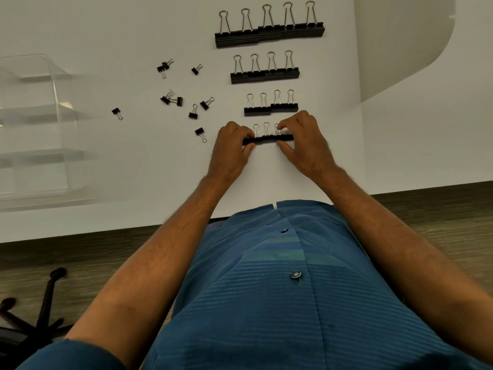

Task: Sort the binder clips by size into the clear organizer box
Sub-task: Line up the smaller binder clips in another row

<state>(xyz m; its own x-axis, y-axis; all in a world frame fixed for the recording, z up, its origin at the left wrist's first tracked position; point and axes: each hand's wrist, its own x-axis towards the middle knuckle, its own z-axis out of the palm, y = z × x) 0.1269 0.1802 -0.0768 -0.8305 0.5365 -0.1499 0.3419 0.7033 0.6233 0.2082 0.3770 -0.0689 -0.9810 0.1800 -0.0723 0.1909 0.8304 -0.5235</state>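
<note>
Black binder clips lie in rows by size on the white table: the largest row (269, 33) at the back, a smaller row (265, 73) below it, then a still smaller row (270, 108). The nearest row of small clips (266, 138) is pinched at its left end by my left hand (232, 148) and at its right end by my right hand (304, 140). Several tiny clips (196, 113) lie scattered to the left. The clear organizer box (40, 124) stands at the far left, with nothing visible in its compartments.
The table's front edge (106, 231) runs across below my arms, with wood-look floor beyond it. A black chair base (34, 316) shows at the lower left. A curved white surface (400, 49) sits at the back right.
</note>
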